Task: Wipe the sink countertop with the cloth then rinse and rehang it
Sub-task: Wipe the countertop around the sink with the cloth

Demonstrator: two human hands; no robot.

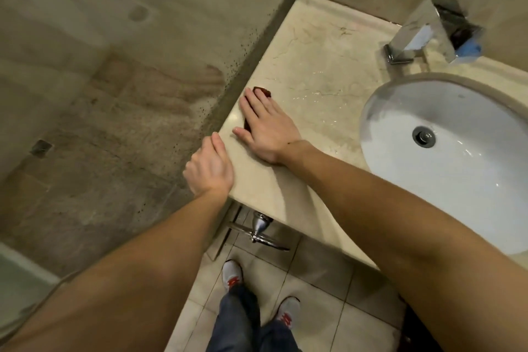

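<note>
A dark brown cloth [263, 91] lies on the beige marble countertop [320, 77], near its left end. My right hand [264, 126] presses flat on the cloth, fingers spread, and covers most of it; only its far tip and a sliver by my thumb show. My left hand [210, 166] rests on the countertop's left front corner, fingers curled over the edge, holding nothing. A wet sheen marks the stone to the right of the cloth. The white oval sink [445, 157] with a metal drain sits to the right.
A chrome faucet [414, 34] stands behind the sink by the back wall. A glass shower partition [143, 80] borders the countertop's left end. Below the counter hang a chrome rail and valve [258, 228]. My two shoes [233, 274] stand on the tiled floor.
</note>
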